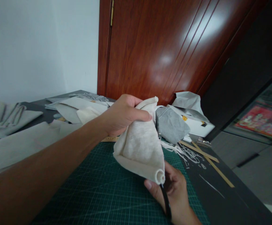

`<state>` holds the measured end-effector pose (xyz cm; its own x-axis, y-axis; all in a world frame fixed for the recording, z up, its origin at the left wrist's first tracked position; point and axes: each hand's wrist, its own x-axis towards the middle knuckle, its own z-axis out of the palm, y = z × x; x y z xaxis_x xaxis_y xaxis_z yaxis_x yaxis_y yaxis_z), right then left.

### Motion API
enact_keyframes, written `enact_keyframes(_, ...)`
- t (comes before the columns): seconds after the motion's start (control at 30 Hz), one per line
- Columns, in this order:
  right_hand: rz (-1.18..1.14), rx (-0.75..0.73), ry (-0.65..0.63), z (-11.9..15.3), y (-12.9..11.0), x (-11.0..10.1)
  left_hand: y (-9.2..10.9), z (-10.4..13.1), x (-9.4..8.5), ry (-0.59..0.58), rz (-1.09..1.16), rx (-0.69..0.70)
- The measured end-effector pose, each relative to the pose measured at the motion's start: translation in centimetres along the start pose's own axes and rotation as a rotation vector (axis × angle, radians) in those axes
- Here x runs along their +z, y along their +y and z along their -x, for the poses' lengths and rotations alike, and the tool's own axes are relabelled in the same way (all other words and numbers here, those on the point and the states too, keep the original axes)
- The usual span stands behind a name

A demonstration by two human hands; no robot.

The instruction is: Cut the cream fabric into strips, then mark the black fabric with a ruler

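Observation:
A cream cloth piece (142, 143) hangs above the green cutting mat (117, 193), its lower edge curled into a small roll at the right corner. Its upper part is pinched between the thumb and fingers of my left hand (124, 114). Below that rolled corner, my right hand (173, 190) is closed around a black-handled tool (166, 203), which looks like scissors. The cloth hides the tool's front part, so its blades cannot be seen.
Pale fabric (11, 147) and folded cloths (7, 120) lie at the left. Behind the mat sit a grey pouch (172, 125) and a white box (202, 128). White cords (187, 153) and wooden rulers (217, 170) lie on the right. A brown door (147, 47) stands behind.

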<state>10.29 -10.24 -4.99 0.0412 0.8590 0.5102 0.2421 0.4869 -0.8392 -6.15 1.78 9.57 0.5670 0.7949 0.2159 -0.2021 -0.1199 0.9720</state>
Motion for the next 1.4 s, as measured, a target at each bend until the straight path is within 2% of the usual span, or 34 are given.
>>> enact_keyframes(0.4,0.015,-0.047,0.052,-1.3,-2.4,0.7,-1.5,-0.2,0.1,-0.081,-0.018,-0.042)
enact_keyframes(0.67,-0.011,-0.102,0.114,-0.6,-0.8,0.1,-2.1,-0.4,0.4,-0.055,-0.134,0.002)
enact_keyframes(0.87,-0.106,-0.049,0.045,-0.6,-0.4,0.1,-2.2,-0.5,0.4,-0.113,-0.21,0.057)
enact_keyframes(1.03,0.004,-0.145,0.16,-0.6,-0.6,0.2,-2.3,-0.5,0.4,-0.088,-0.21,0.053)
enact_keyframes(1.2,0.04,-0.138,0.168,-0.8,-1.4,0.2,-2.4,-0.7,0.5,-0.07,-0.197,0.049)
enact_keyframes(1.4,0.011,-0.116,0.129,-0.6,-0.9,0.0,-2.4,-0.6,0.6,-0.059,-0.192,0.043)
